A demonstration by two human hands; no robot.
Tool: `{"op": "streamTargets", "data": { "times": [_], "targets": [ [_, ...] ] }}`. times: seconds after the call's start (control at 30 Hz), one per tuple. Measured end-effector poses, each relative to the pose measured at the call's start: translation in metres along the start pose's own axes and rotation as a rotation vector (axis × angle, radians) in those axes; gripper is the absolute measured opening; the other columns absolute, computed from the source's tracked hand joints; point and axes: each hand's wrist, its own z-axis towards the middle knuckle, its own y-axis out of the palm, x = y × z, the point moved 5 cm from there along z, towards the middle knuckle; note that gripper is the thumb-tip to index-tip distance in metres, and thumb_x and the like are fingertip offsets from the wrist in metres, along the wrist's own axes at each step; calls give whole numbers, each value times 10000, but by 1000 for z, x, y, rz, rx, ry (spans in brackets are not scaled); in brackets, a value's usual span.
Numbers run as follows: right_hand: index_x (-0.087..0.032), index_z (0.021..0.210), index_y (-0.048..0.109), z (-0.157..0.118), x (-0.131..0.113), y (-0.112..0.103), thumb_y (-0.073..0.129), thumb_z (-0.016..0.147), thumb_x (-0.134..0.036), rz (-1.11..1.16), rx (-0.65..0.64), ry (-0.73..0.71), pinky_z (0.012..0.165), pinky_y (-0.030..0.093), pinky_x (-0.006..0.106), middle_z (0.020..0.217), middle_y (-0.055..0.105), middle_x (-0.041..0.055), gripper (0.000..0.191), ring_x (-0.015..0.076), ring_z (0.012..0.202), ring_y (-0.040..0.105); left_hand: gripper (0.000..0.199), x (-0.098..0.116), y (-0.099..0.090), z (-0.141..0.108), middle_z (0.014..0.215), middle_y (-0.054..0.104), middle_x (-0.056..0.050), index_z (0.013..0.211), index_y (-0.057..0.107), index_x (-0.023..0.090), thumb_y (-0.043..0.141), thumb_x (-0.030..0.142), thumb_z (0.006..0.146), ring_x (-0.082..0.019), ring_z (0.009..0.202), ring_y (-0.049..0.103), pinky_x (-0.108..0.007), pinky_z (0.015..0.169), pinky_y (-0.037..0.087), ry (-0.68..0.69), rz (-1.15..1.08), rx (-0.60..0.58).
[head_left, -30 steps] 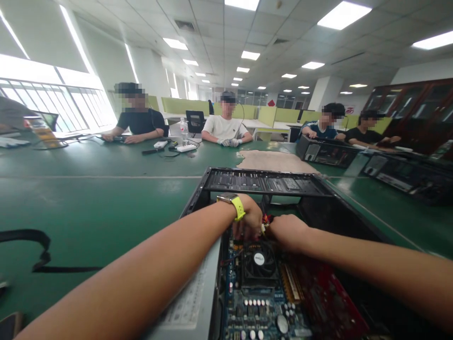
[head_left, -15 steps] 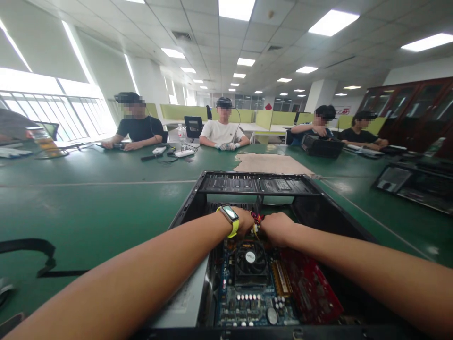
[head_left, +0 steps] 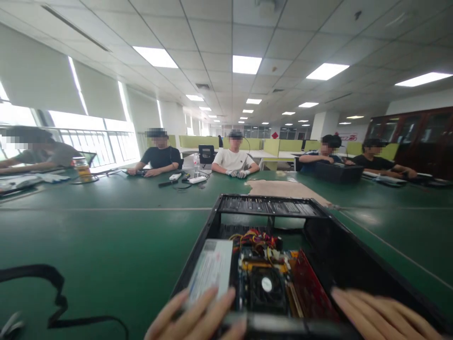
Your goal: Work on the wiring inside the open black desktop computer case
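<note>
An open black computer case lies in front of me on the green table. My left hand is at its near left edge with fingers spread, over the near end of the silver power supply. On the near right side, my right hand has its fingers stretched out flat by the case wall. Both hands look blurred, and whether they press on the case I cannot tell. Between them are a black cooling fan, a red card and a bundle of coloured cables.
A black strap lies on the green table at left. Several people sit around the far side. A bottle, white adapters and another black case stand near them. A bare brown patch marks the tabletop.
Both hands have let go of the cables and drawn back to the case's near edge. My view has tilted up, so the case sits lower in it.
</note>
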Motion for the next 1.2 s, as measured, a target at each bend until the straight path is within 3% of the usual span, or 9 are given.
{"op": "streamTargets", "data": {
  "times": [0.03,0.13,0.23,0.3,0.4,0.47,0.53,0.67,1.2],
  "targets": [
    [-343,1362,446,37,-1,15,453,873,-366,-35,-57,17,1040,252,463,1286,570,31,490,288,1234,444,468,-16,17,31,1290,572,64,1296,468,475,539,372,846,-221,1153,556,-357,1000,352,25,-35,-69],
    [-168,1406,390,134,-6,52,497,829,-209,-210,-287,263,1049,106,595,1479,305,141,588,375,1348,220,510,-65,56,123,1422,442,-21,1362,439,336,457,201,871,-263,1322,367,-457,1098,204,-329,14,-180],
    [-120,1451,274,160,-40,75,562,769,-211,-141,-400,248,1059,110,567,1512,197,175,746,374,1372,128,636,-56,81,159,1525,232,-97,1411,366,222,544,205,801,-319,1393,174,-533,1104,121,-477,4,-177],
    [-130,1380,413,136,-63,85,527,806,-272,41,-486,257,1017,266,470,1427,380,172,601,344,1304,308,667,-27,94,141,1519,242,-111,1406,363,223,582,273,778,-325,1374,206,-515,1084,182,-458,-122,-215],
    [-176,838,677,74,-91,98,407,890,-361,452,-673,352,681,409,269,849,676,79,331,207,808,601,395,8,108,76,1152,622,-103,1186,573,195,490,368,840,-239,1042,557,-347,867,417,-596,-510,-385],
    [-172,530,530,41,-108,104,409,881,-392,674,-744,393,512,306,230,522,531,3,432,125,545,495,384,23,112,35,720,643,-35,863,643,157,387,442,884,-159,679,573,-254,645,420,-718,-805,-516],
    [-162,458,411,22,-121,108,493,809,-372,741,-748,403,475,220,235,448,408,-31,417,94,488,397,446,30,111,11,535,503,21,631,561,157,370,476,878,-114,535,461,-226,546,351,-770,-968,-566],
    [-155,450,408,16,-134,110,537,737,-339,723,-712,357,494,195,241,448,366,-52,364,74,470,368,386,29,106,8,535,368,56,527,426,166,472,415,818,-95,557,354,-228,526,258,-733,-963,-529],
    [-158,440,441,22,-133,99,503,738,-353,675,-697,306,505,191,242,428,413,-45,362,73,461,327,326,31,106,12,564,366,53,561,455,160,466,359,819,-97,583,349,-231,535,234,-674,-977,-544]
  ]
}}
